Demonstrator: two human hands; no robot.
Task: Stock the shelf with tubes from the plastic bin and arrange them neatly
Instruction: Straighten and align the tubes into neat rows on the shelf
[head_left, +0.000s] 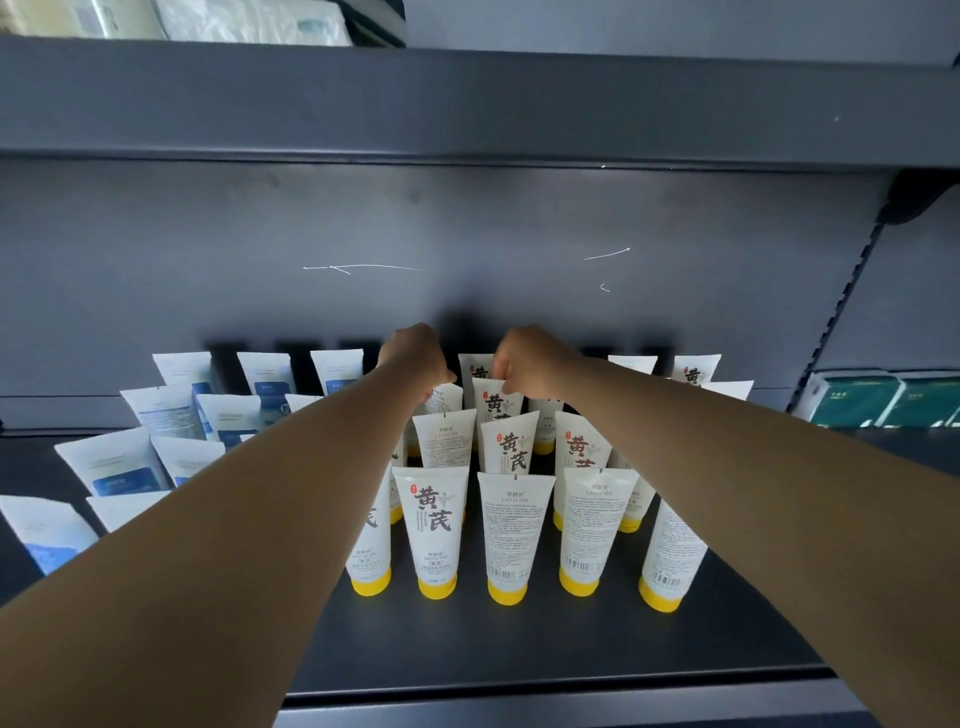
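Head view: my left hand (415, 358) and right hand (524, 364) each pinched a back-row tube (496, 402); a forearm could have toppled front tubes (431, 530) on the shelf (519, 649).

The shelf (519, 649) is showing dark grey. Under the hands (415, 358), the tubes (434, 530) are showing white with yellow caps and dark brown writing. Left of the hands, more tubes (117, 467) are showing white with blue patches. Far right, boxes (857, 397) are showing dark green.
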